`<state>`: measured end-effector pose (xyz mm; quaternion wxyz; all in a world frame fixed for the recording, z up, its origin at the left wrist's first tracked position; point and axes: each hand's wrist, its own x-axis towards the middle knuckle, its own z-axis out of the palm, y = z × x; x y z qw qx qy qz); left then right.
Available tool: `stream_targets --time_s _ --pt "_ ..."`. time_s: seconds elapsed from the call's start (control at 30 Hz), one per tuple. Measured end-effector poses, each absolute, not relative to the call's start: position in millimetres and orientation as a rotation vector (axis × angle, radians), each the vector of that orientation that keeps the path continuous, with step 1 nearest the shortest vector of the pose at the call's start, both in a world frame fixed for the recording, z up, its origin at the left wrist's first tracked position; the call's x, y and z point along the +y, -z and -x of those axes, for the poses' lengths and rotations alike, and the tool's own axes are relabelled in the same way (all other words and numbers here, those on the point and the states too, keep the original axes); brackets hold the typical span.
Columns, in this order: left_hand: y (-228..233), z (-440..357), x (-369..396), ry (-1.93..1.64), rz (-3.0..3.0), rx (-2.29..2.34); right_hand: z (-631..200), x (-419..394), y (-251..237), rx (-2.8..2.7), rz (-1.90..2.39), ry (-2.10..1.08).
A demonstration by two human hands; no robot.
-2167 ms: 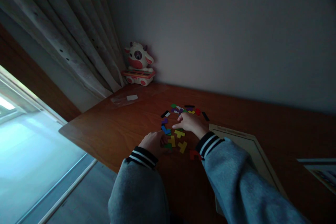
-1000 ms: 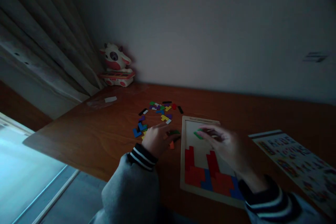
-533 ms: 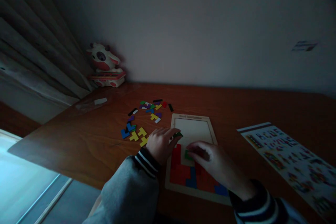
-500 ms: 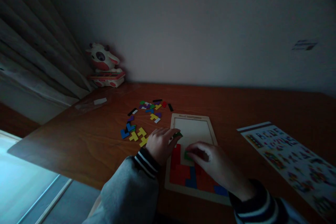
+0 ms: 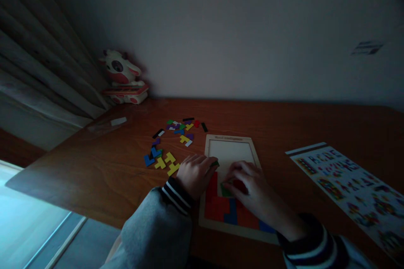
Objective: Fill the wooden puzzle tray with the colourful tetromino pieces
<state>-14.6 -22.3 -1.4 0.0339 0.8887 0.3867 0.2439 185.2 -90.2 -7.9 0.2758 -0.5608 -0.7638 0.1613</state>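
Observation:
A wooden puzzle board [image 5: 229, 138] lies in front of me, its lower part filled with red puzzle pieces [image 5: 217, 207] and blue puzzle pieces [image 5: 231, 213]. Above the board's left edge, my left hand [image 5: 195, 173] pinches a small green puzzle piece [image 5: 215, 163] between thumb and fingers. Over the middle of the board, my right hand [image 5: 249, 185] is closed, its fingertips on a second green puzzle piece [image 5: 225, 191] beside the tall red one. My fingers partly cover this piece and others below.
Loose puzzle pieces [image 5: 169, 157] in yellow, blue, purple, black and white lie scattered left of the board. A printed pattern sheet [image 5: 344, 180] lies to the right. A cow-shaped toy [image 5: 124, 77] stands at the back left, near a plastic bag [image 5: 107, 125].
My right hand's fingers have drawn up and bent more over the green piece, and more of that piece shows. My left hand still holds its green piece, nearly unmoved.

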Motion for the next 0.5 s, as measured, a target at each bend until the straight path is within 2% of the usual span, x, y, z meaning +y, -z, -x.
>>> stream_targets --time_s 0.5 --pt "-1.1 14.6 -24.1 -0.721 -2.749 1.172 -188.2 -91.1 10.0 -2.056 1.515 -0.363"
